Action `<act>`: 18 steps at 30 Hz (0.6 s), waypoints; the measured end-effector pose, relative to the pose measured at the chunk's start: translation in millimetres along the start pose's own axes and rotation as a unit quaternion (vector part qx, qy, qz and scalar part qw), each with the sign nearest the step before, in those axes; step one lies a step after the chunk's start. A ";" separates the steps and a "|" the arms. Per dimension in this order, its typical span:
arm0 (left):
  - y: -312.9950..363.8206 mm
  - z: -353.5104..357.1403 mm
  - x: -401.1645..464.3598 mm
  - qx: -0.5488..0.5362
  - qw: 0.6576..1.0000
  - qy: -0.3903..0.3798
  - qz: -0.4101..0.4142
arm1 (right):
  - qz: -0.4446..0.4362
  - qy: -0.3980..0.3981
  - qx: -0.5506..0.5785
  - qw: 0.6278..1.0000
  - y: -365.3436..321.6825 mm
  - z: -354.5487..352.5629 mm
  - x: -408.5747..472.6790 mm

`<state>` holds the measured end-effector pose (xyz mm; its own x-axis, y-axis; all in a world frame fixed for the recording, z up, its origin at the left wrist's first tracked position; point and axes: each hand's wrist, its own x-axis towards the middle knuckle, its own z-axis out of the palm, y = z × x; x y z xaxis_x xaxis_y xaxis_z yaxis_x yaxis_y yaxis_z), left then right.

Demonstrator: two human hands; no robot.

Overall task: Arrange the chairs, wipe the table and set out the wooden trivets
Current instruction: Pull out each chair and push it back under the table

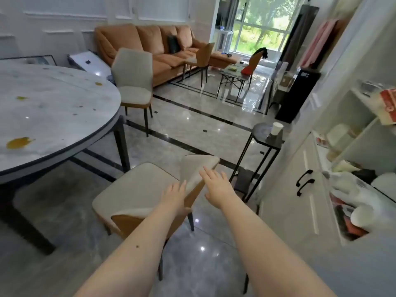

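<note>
both arms are stretched forward and down over the near chair (137, 189). the left hand (174, 195) is held with fingers straight and loosely spread, over the inner face of the backrest; contact cannot be confirmed. the right hand (216, 185) is likewise spread flat, fingers straight, lying over the top edge of the backrest, nothing gripped. the near chair is seen from above: pale grey seat and back, orange shell on the outside, dark legs. it is set apart from the round table (64, 116), its seat turned toward the table.

the table top, pale marble with a dark rim, is marked with yellow-brown spills (19, 142) and scattered small spots. a second grey chair (132, 82) is placed at the far edge of the table, facing it. further chairs are noted by the low glass table (233, 73), one orange-backed chair (204, 56) among them.

an orange sofa (150, 43) is set along the far wall. a small dark side table (262, 138) carries a white paper cup (277, 128). white cabinets (300, 189) and cluttered shelves are seen at right. no trivets can be made out.
</note>
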<state>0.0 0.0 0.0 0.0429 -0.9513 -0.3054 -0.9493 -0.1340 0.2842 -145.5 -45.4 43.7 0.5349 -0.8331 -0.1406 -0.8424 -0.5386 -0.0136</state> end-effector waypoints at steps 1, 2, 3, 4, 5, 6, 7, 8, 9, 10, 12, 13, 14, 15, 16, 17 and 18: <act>-0.5 5.1 10.7 -0.007 1.000 -0.018 -0.015 | 0.000 -0.015 -0.006 1.000 3.3 6.7 14.6; 0.2 3.6 13.8 -0.015 0.999 -0.025 -0.020 | 0.001 -0.017 -0.008 1.000 5.3 6.4 21.4; -2.4 8.0 22.4 -0.019 0.999 -0.040 -0.027 | -0.002 -0.032 -0.018 0.999 7.8 12.1 32.6; -4.6 8.0 28.8 -0.026 0.998 -0.053 -0.034 | -0.008 -0.039 -0.020 0.999 9.3 14.2 42.4; -6.2 10.6 37.9 -0.037 0.996 -0.073 -0.042 | -0.019 -0.052 -0.023 0.998 10.9 18.7 54.4; -8.1 13.7 43.6 -0.047 0.993 -0.099 -0.050 | -0.032 -0.065 -0.026 0.997 12.7 23.4 62.8; -9.9 15.4 47.7 -0.053 0.989 -0.122 -0.061 | -0.041 -0.076 -0.032 0.996 15.0 26.2 68.8; -11.9 16.3 53.1 -0.049 0.986 -0.141 -0.076 | -0.051 -0.086 -0.041 0.994 18.2 28.0 76.6; -14.6 18.1 58.3 -0.046 0.982 -0.158 -0.089 | -0.058 -0.096 -0.048 0.993 21.7 30.4 84.3; -16.2 18.1 60.4 -0.050 0.980 -0.167 -0.097 | -0.061 -0.103 -0.049 0.992 24.2 31.5 87.9; -16.4 16.8 68.8 -0.066 0.975 -0.176 -0.116 | -0.077 -0.121 -0.054 0.988 28.5 35.5 102.2; -15.3 17.1 71.2 -0.062 0.974 -0.179 -0.121 | -0.088 -0.130 -0.063 0.986 29.9 39.4 107.3; -13.0 15.4 73.1 -0.048 0.974 -0.181 -0.126 | -0.101 -0.135 -0.071 0.983 30.9 43.9 112.9; -10.9 14.0 75.2 -0.033 0.974 -0.182 -0.132 | -0.113 -0.139 -0.076 0.981 31.0 47.9 117.7; -8.5 12.7 78.4 -0.024 0.971 -0.187 -0.144 | -0.129 -0.139 -0.083 0.978 32.2 53.2 124.4; -6.3 10.3 81.3 -0.012 0.968 -0.197 -0.152 | -0.141 -0.139 -0.087 0.976 32.8 57.9 130.3; -4.7 7.2 83.9 -0.002 0.965 -0.208 -0.157 | -0.152 -0.134 -0.088 0.975 33.2 61.0 135.0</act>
<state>5.8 -77.2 -33.5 0.1979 -0.6698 -0.7157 -0.9088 -0.3990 0.1221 -105.2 -168.1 -36.1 0.7027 -0.5807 -0.4111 -0.6100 -0.7891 0.0720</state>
